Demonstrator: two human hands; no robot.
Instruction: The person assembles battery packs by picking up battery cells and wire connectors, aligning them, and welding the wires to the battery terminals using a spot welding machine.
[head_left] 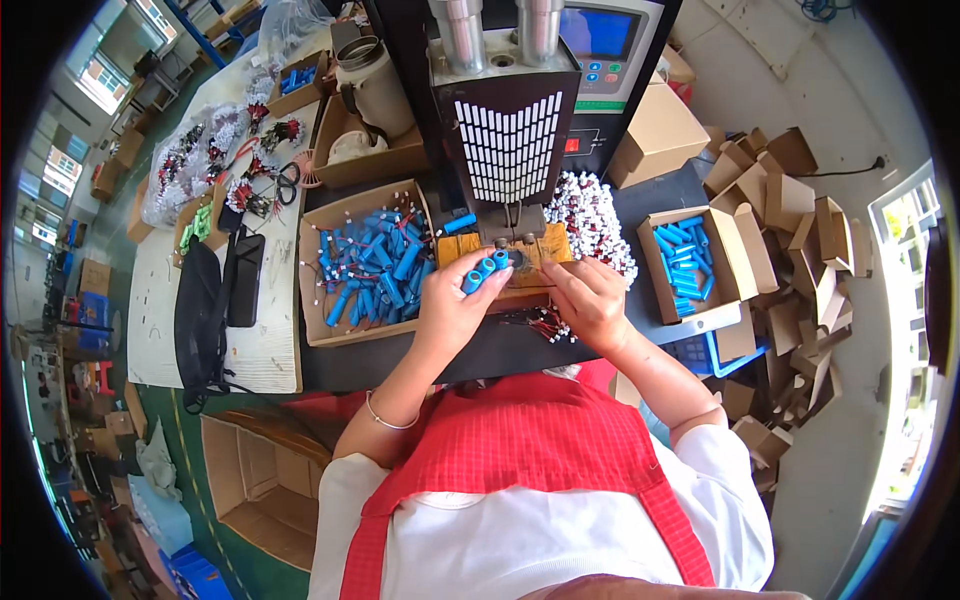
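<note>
My left hand [456, 303] is closed around three blue cylindrical battery cells [473, 282], their ends turned up. It rests at the front left of a worn wooden block [553, 243], under the two electrode tips of a black spot-welding machine [508, 130]. My right hand [592, 303] is at the block's right side, thumb and fingers pinched together; whatever lies between them is too small to make out. A bunch of thin red and white wires [548, 323] sits between my hands at the block's front. Another blue cell [459, 224] lies behind my left hand.
Left of the block stands a cardboard box of wired blue cells [375, 262]; at right, an open carton of blue cells [683, 262]. White connectors [594, 222] are heaped beside the machine. A phone [245, 280] and black bag [200, 315] lie further left. Empty cartons [800, 250] pile up at right.
</note>
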